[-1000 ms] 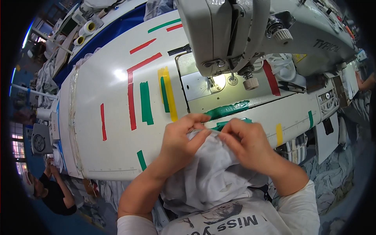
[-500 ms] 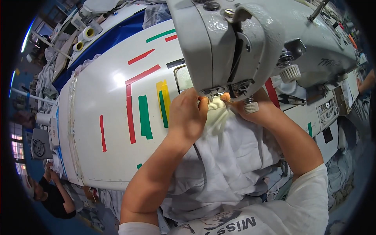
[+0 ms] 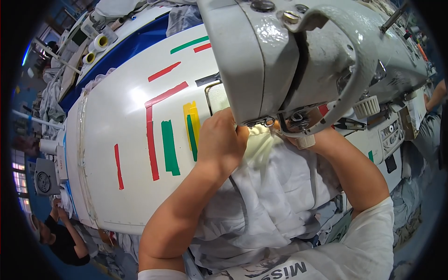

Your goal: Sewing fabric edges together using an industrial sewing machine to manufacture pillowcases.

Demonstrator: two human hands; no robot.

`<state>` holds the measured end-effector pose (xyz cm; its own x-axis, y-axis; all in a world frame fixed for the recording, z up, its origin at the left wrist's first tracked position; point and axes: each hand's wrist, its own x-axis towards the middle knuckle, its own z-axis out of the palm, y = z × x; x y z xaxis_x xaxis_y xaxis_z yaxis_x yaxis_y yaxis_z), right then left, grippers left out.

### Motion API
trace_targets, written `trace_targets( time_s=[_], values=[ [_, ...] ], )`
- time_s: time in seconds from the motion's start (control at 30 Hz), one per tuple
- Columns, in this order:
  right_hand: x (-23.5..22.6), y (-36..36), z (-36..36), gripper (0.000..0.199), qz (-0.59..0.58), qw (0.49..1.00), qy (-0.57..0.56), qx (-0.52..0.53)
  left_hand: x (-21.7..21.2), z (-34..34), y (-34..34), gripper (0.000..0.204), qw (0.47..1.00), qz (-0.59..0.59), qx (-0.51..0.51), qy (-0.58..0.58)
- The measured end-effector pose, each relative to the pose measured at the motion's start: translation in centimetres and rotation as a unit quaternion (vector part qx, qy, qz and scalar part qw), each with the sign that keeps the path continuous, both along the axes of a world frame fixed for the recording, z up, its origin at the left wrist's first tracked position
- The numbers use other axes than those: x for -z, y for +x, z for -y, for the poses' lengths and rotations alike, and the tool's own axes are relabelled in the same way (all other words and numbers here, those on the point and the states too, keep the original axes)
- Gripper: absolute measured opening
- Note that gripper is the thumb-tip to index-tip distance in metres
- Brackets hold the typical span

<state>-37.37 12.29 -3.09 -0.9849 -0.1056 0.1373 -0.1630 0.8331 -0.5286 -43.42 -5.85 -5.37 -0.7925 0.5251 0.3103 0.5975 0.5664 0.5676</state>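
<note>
I am touching the white cloth [image 3: 275, 186] with left hand [image 3: 221, 139] and right hand [image 3: 319, 140]; its far end is lying under the sewing machine [image 3: 261, 70]. How closed each grip is, I cannot tell.

Worktop [image 3: 130, 205] spans left and centre of frame. Sewing machine [image 3: 252, 60] stands on it, upper right. Tape strips [image 3: 171, 149] lie on the worktop, left of the machine. Cloth [image 3: 275, 179] extends from beneath the machine head to lower centre. Left hand [image 3: 220, 142] at its upper left edge; right forearm [image 3: 357, 175] along its right. Thread cones [image 3: 99, 43]: upper left, beyond the worktop.
</note>
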Motion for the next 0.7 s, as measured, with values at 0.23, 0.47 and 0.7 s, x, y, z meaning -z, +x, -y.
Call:
trace_targets(
  time_s=[0.23, 0.47, 0.7],
  values=[
    [1.9, -0.7, -1.0, 0.023, 0.021, 0.999, 0.004, 0.036, 0.1, 1.3, 1.1, 0.018, 0.994, -0.079, 0.014, -0.069],
    [4.3, -1.6, -2.0, 0.019, -0.082, 0.982, 0.167, 0.03, -0.1, 3.0, 2.1, 0.034, 0.962, -0.223, 0.116, -0.107],
    [-0.4, 1.2, -1.4, 0.015, -0.002, 0.978, 0.193, 0.083, -0.8, 2.0, 1.8, 0.036, 0.965, -0.156, 0.196, -0.084]
  ],
)
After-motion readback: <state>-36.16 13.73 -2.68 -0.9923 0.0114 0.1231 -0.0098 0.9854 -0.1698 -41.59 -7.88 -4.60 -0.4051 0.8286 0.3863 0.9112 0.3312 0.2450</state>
